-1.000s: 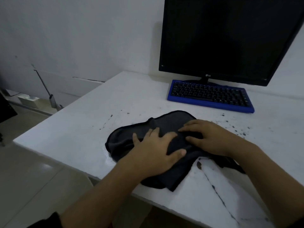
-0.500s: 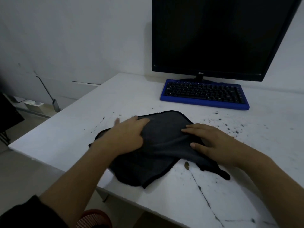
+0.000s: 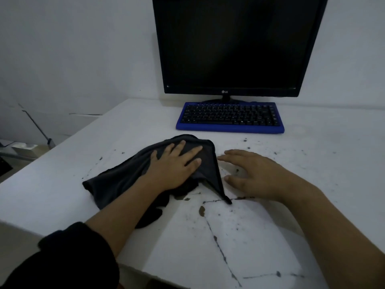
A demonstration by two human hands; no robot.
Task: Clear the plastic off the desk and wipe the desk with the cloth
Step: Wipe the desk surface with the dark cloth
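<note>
A dark grey cloth [image 3: 123, 180] lies bunched on the white desk [image 3: 312, 163], near its front left part. My left hand [image 3: 177, 165] presses flat on top of the cloth with fingers spread. My right hand [image 3: 256, 174] rests flat on the bare desk just right of the cloth, fingers apart, off the fabric. Dark specks and cracks mark the desk around and in front of the cloth. No plastic shows in view.
A blue keyboard [image 3: 229, 118] sits at the back of the desk under a black monitor [image 3: 231, 44]. The desk's left edge [image 3: 62, 149] drops to the floor. A white wall stands behind.
My left hand has slid the cloth rightward and farther onto the desk. My right hand has come off the cloth and now lies on bare desk beside it.
</note>
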